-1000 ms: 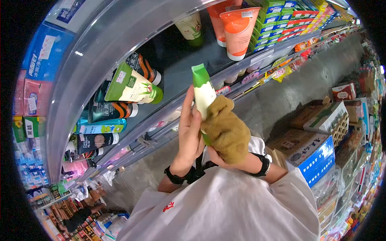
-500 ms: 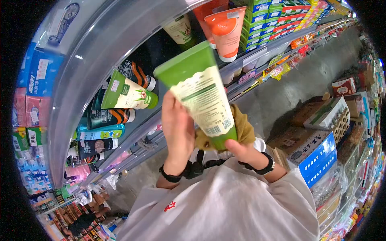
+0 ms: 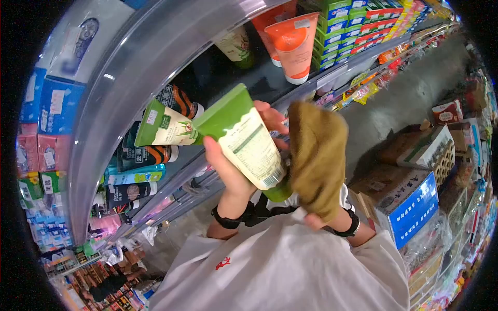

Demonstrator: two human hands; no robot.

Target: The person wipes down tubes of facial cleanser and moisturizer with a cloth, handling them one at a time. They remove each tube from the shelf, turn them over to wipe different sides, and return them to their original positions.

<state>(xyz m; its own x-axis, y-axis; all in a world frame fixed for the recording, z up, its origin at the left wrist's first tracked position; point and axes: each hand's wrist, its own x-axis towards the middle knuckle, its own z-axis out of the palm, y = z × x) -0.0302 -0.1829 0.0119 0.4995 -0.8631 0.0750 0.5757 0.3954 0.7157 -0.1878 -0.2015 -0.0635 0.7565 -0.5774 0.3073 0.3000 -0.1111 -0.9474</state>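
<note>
My left hand [image 3: 232, 173] is wrapped round a green and cream squeeze tube [image 3: 251, 145], thumb on the near side and fingertips showing past its far edge. The tube tilts, its wide green end up and its printed back with a barcode facing me. My right hand [image 3: 315, 222] grips a brown cloth [image 3: 319, 155] close beside the tube; most of this hand is hidden behind the cloth. Left of my left hand, a similar green tube [image 3: 168, 126] with an aloe picture lies on the shelf [image 3: 207, 70].
Black and orange tubes [image 3: 148, 155] and a blue tube [image 3: 137, 173] lie on the shelf's left. Orange tubes [image 3: 295, 46] and stacked toothpaste boxes [image 3: 342, 31] stand further along. A clear rail [image 3: 104, 78] curves along the shelf. Cardboard boxes [image 3: 399, 192] sit at right.
The brown cloth has come out from behind the tube and risen to its right in my right hand. The tube has moved lower, with my left hand now gripping round it.
</note>
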